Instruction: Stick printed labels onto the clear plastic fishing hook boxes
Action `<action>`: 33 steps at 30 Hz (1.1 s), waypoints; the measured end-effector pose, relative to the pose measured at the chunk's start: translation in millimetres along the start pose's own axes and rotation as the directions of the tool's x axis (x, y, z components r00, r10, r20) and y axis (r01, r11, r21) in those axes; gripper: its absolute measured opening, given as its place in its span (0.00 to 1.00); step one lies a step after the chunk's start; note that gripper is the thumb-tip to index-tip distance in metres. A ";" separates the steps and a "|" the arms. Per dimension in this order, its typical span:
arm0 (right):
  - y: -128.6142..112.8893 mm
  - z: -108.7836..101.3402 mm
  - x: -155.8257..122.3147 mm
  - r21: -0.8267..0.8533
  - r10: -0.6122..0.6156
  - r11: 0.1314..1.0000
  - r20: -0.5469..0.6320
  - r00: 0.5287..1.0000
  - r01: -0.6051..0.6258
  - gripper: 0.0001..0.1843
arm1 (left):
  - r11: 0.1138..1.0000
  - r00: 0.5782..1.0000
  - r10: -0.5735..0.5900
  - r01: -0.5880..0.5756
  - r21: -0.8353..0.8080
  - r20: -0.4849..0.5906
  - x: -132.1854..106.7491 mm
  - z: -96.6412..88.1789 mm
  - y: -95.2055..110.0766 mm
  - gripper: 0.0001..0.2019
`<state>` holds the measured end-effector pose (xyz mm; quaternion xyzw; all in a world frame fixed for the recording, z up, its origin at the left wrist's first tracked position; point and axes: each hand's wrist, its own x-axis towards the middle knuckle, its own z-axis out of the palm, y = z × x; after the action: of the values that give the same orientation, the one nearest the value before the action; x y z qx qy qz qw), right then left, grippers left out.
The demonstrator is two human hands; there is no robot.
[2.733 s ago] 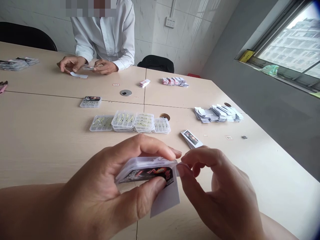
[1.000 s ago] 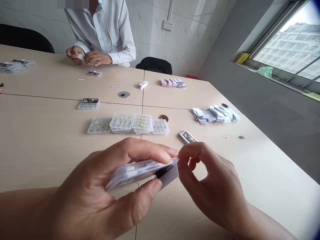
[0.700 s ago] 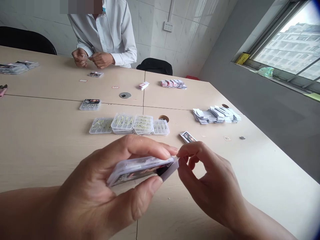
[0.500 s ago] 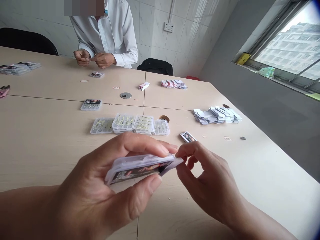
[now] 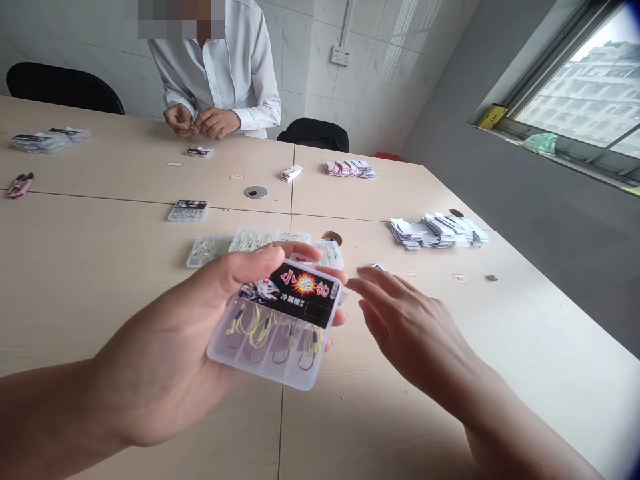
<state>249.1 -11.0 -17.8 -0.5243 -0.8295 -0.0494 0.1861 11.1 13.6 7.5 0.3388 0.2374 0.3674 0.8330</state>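
Note:
My left hand (image 5: 165,360) grips a small clear plastic box (image 5: 277,327) of fish hooks, lid up, with a black printed label (image 5: 295,293) across its far end. My right hand (image 5: 415,327) hovers just right of the box with fingers stretched out and apart, holding nothing. Behind the box, a row of clear hook boxes (image 5: 240,243) lies on the wooden table (image 5: 100,267), partly hidden by my left fingers.
One labelled box (image 5: 189,209) lies further back. A pile of white cards (image 5: 437,230) sits at the right, smaller card stacks (image 5: 350,168) behind. Across the table a person in a white shirt (image 5: 220,67) handles something small. Packets (image 5: 50,139) lie far left.
The box has turned from edge-on to lid-up, showing its label. My right hand has let go of the label's end and opened. The white paper backing is no longer seen.

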 end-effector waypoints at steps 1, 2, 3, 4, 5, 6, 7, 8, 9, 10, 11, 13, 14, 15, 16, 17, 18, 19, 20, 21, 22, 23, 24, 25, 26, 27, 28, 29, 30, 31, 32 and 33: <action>-0.7 -1.9 -1.7 -0.011 0.005 1.000 -0.030 1.000 -0.005 0.16 | 0.999 1.000 -0.030 0.030 -0.022 0.008 0.6 -0.3 -0.7 0.15; -2.1 -4.5 -3.8 -0.012 0.009 1.000 -0.083 0.996 -0.010 0.15 | 0.997 0.998 -0.056 0.056 -0.043 0.018 0.8 -0.6 -1.4 0.17; -3.9 -7.5 -6.1 0.002 0.008 1.000 -0.153 0.988 -0.008 0.14 | 0.995 0.997 -0.077 0.078 -0.065 0.023 0.8 -1.0 -2.2 0.18; -6.0 -10.8 -8.4 0.030 0.000 1.000 -0.223 0.975 0.007 0.14 | 0.992 0.996 -0.087 0.089 -0.084 0.032 0.6 -1.4 -2.8 0.19; -8.4 -14.1 -10.7 0.061 -0.022 0.997 -0.282 0.959 0.041 0.14 | 0.991 0.995 -0.088 0.092 -0.100 0.045 0.3 -1.9 -3.3 0.20; -10.8 -17.2 -12.7 0.089 -0.054 0.992 -0.321 0.946 0.087 0.14 | 0.989 0.995 -0.084 0.090 -0.116 0.058 -0.1 -2.3 -3.6 0.20; -13.3 -19.9 -14.3 0.107 -0.094 0.985 -0.333 0.938 0.136 0.16 | 0.988 0.994 -0.081 0.089 -0.127 0.070 -0.4 -2.6 -3.8 0.20; -15.6 -22.0 -15.5 0.116 -0.137 0.977 -0.316 0.939 0.181 0.18 | 0.987 0.993 -0.080 0.092 -0.131 0.089 -0.6 -2.8 -3.9 0.19; -17.6 -23.5 -16.3 0.112 -0.177 0.970 -0.283 0.943 0.215 0.21 | 0.986 0.991 -0.080 0.094 -0.135 0.102 -0.7 -3.0 -3.9 0.18; -19.3 -24.3 -16.7 0.100 -0.209 0.966 -0.251 0.945 0.240 0.22 | 0.986 0.990 -0.079 0.094 -0.134 0.114 -0.8 -3.1 -3.9 0.18; -20.6 -24.5 -16.8 0.090 -0.228 0.963 -0.222 0.948 0.253 0.24 | 0.987 0.990 -0.079 0.093 -0.128 0.115 -0.7 -3.0 -3.9 0.17; -21.9 -23.3 -16.5 0.076 -0.248 0.961 -0.185 0.951 0.266 0.25 | 0.990 0.991 -0.080 0.091 -0.106 0.105 -0.4 -2.8 -3.9 0.15; -21.9 -22.1 -16.4 0.073 -0.253 0.961 -0.174 0.952 0.268 0.26 | 0.991 0.992 -0.083 0.092 -0.097 0.093 -0.2 -2.7 -4.0 0.15; -21.7 -20.8 -16.3 0.072 -0.254 0.960 -0.167 0.953 0.269 0.27 | 0.992 0.993 -0.085 0.093 -0.089 0.083 0.0 -2.6 -4.1 0.15; -21.2 -19.4 -16.2 0.072 -0.256 0.960 -0.162 0.953 0.270 0.28 | 0.992 0.993 -0.090 0.096 -0.086 0.077 0.1 -2.7 -4.3 0.15; -20.8 -18.1 -16.2 0.073 -0.255 0.960 -0.158 0.954 0.269 0.29 | 0.991 0.993 -0.094 0.101 -0.086 0.077 0.0 -3.0 -4.4 0.15; -20.3 -16.9 -16.3 0.074 -0.257 0.960 -0.157 0.953 0.271 0.30 | 0.990 0.992 -0.095 0.103 -0.092 0.085 -0.2 -3.4 -4.4 0.15; -20.1 -16.0 -16.3 0.077 -0.257 0.959 -0.154 0.954 0.271 0.30 | 0.990 0.991 -0.097 0.106 -0.097 0.096 -0.6 -3.9 -4.5 0.16; -20.0 -15.4 -16.3 0.079 -0.258 0.959 -0.150 0.954 0.271 0.31 | 0.989 0.989 -0.101 0.112 -0.100 0.108 -0.9 -4.5 -4.5 0.17; -20.2 -15.3 -16.1 0.082 -0.259 0.959 -0.147 0.955 0.272 0.32 | 0.988 0.988 -0.108 0.120 -0.101 0.114 -1.3 -5.0 -4.5 0.17; -20.6 -15.8 -15.9 0.086 -0.262 0.957 -0.143 0.954 0.275 0.32 | 0.987 0.987 -0.115 0.126 -0.101 0.113 -1.5 -5.4 -4.4 0.17; -21.1 -16.9 -15.7 0.090 -0.266 0.956 -0.138 0.954 0.279 0.32 | 0.987 0.987 -0.117 0.128 -0.100 0.110 -1.8 -5.5 -4.4 0.17; -21.7 -18.6 -15.4 0.098 -0.276 0.952 -0.131 0.952 0.289 0.32 | 0.987 0.988 -0.114 0.124 -0.097 0.101 -1.9 -5.2 -4.4 0.17; -22.2 -20.7 -15.2 0.108 -0.291 0.946 -0.124 0.949 0.304 0.30 | 0.989 0.990 -0.108 0.117 -0.096 0.090 -1.9 -4.6 -4.4 0.16; -22.6 -23.1 -15.1 0.122 -0.313 0.937 -0.121 0.942 0.327 0.29 | 0.990 0.992 -0.099 0.106 -0.097 0.073 -1.8 -3.7 -4.3 0.15; -22.9 -25.4 -15.1 0.135 -0.334 0.928 -0.120 0.935 0.348 0.27 | 0.991 0.994 -0.088 0.094 -0.097 0.065 -1.6 -2.5 -4.2 0.14; -23.0 -27.4 -15.2 0.144 -0.346 0.921 -0.125 0.930 0.362 0.26 | 0.991 0.995 -0.085 0.090 -0.097 0.056 -1.3 -1.1 -4.1 0.14; -22.9 -28.8 -15.4 0.146 -0.346 0.920 -0.137 0.928 0.365 0.25 | 0.991 0.995 -0.085 0.090 -0.096 0.056 -1.0 0.2 -4.0 0.13; -22.8 -29.4 -15.8 0.145 -0.333 0.924 -0.152 0.931 0.354 0.25 | 0.991 0.994 -0.089 0.094 -0.099 0.057 -0.7 1.4 -4.1 0.12; -22.5 -29.1 -16.1 0.141 -0.314 0.931 -0.164 0.935 0.337 0.25 | 0.989 0.994 -0.095 0.101 -0.106 0.062 -0.3 2.4 -4.5 0.12; -22.3 -28.0 -16.3 0.134 -0.297 0.938 -0.169 0.940 0.320 0.25 | 0.988 0.992 -0.103 0.110 -0.112 0.070 0.0 3.0 -5.2 0.12; -22.2 -26.1 -16.4 0.126 -0.284 0.943 -0.170 0.944 0.307 0.26 | 0.986 0.991 -0.109 0.118 -0.121 0.077 0.4 3.2 -6.2 0.12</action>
<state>242.4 -42.1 2.9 -0.3729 -0.8839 -0.0533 0.2773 16.2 9.5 5.0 0.2846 0.2035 0.3214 0.8799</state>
